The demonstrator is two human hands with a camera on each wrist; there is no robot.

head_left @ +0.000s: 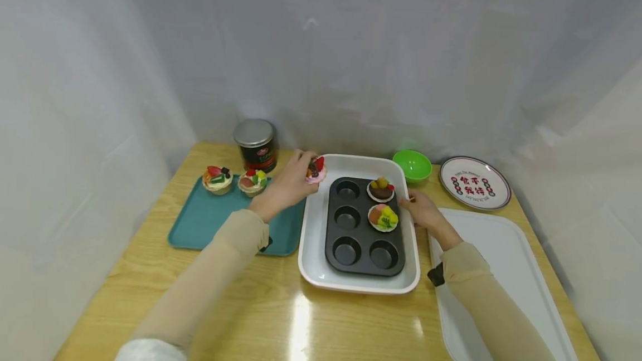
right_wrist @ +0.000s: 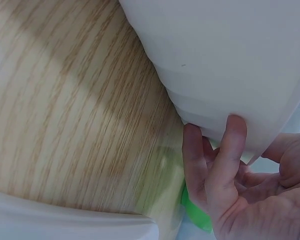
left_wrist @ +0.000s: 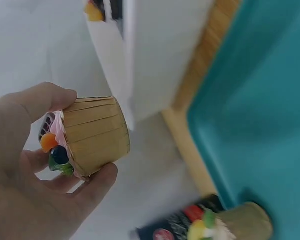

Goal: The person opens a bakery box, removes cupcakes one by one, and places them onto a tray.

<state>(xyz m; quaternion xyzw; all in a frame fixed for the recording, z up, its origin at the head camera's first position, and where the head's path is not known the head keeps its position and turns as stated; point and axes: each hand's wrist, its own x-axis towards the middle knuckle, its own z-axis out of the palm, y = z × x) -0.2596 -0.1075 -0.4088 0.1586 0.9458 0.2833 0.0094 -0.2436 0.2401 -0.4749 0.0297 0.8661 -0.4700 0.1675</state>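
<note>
Between thumb and fingers my left hand pinches a cupcake with pink cream, a strawberry and berries on top. It hangs tilted over the left rim of a deep white tray, its brown paper cup showing in the left wrist view. Inside that tray lies a dark muffin pan. Two fruit-topped cakes sit in its right column, a chocolate one at the back and a yellow-topped one in the middle; its other cups hold nothing. My right hand grips the tray's right wall, thumb at the rim and fingers along the outside.
On the left, a teal tray bears two cupcakes, one beside another. Behind it stands a lidded tin. A green bowl and a printed plate are at the back right, with a flat white tray in front.
</note>
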